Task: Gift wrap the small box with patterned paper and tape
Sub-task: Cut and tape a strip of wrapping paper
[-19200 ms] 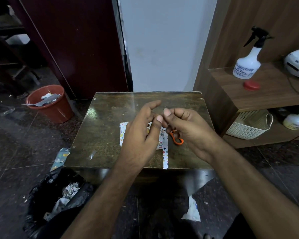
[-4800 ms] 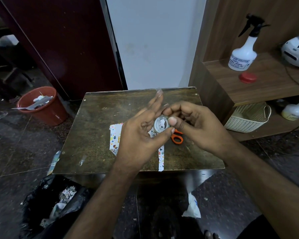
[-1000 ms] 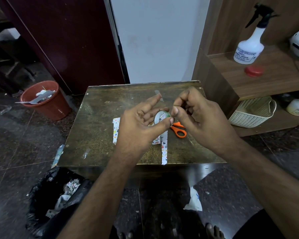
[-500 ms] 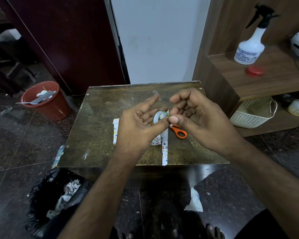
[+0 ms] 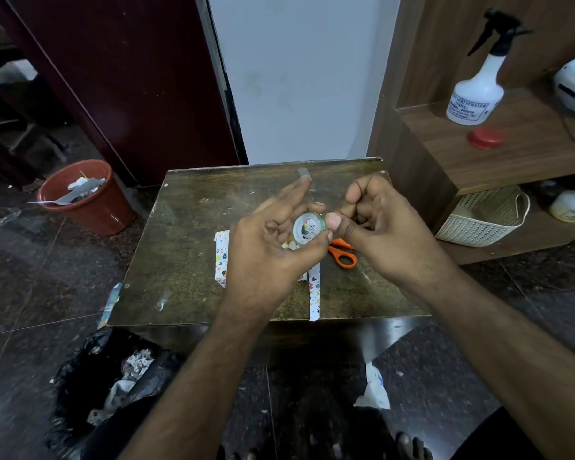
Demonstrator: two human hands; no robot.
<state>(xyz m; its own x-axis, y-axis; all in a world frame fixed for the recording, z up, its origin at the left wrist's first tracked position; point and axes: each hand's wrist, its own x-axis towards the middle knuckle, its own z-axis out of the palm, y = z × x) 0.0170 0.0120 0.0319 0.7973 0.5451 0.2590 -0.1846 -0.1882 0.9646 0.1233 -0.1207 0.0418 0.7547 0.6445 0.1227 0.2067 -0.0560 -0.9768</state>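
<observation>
My left hand (image 5: 266,254) holds a small clear tape roll (image 5: 307,228) between thumb and fingers above the table, its open face turned toward me. A short piece of tape (image 5: 303,174) sticks up from that hand's raised index fingertip. My right hand (image 5: 382,227) has its fingers curled, and its thumb and fingertip pinch at the roll's right rim. The patterned paper (image 5: 221,257) lies on the table under my left hand, with a narrow strip (image 5: 314,295) reaching the front edge. The small box is hidden beneath my hands.
Orange-handled scissors (image 5: 344,257) lie on the brown table (image 5: 186,247) just under my right hand. A red bucket (image 5: 87,200) stands on the floor at the left, a black rubbish bag (image 5: 90,376) at the front left. Wooden shelves with a spray bottle (image 5: 477,91) and a white basket (image 5: 482,217) stand at the right.
My right hand's fingers have curled in tighter and its thumb has moved up to the roll's right rim. The left hand keeps hold of the roll, now turned more toward me.
</observation>
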